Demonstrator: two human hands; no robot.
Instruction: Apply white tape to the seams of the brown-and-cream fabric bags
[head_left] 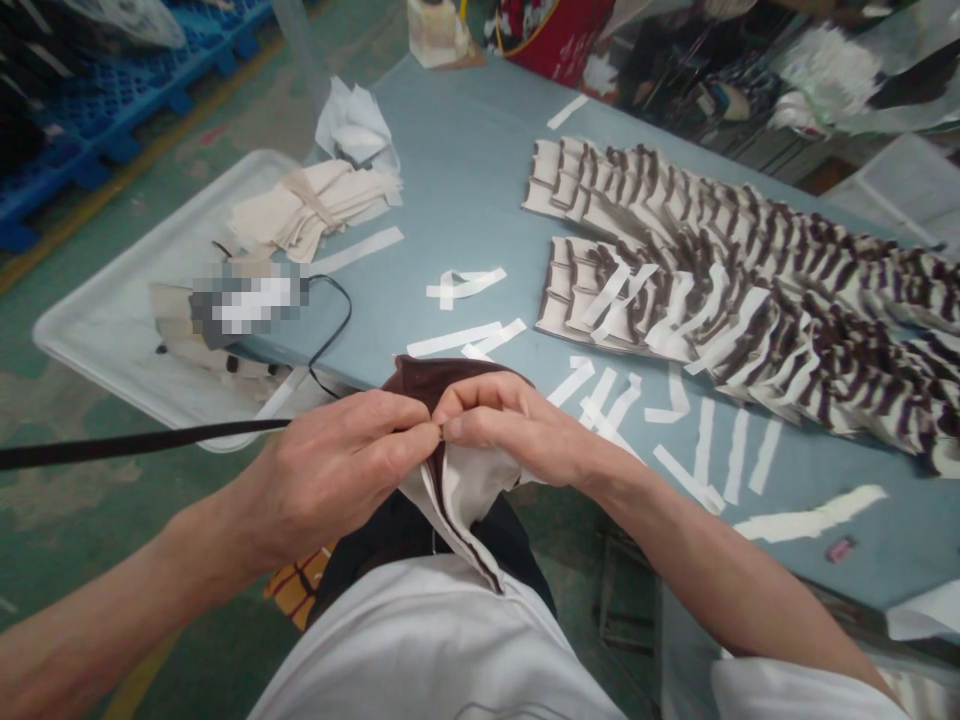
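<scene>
My left hand (349, 455) and my right hand (517, 425) meet at the table's near edge, fingertips pinched together on a cream-and-brown fabric piece (480, 485). Its dark brown part (450, 372) shows behind my fingers, and a cream flap with a dark edge hangs down towards my lap. What lies right between the fingertips is too small to make out. A dark strap (150, 442) runs from beside my left hand out to the left edge of the view; its end is hidden by that hand.
On the blue-grey table (450, 140), rows of folded cream-and-brown pieces (720, 220) lie at the right, with white paper strips (457, 338) scattered around. A bundle of cream cloth (315, 205) lies at the left. Beside the table stands a white plastic bin (97, 305). Blue pallets (142, 100) stand beyond.
</scene>
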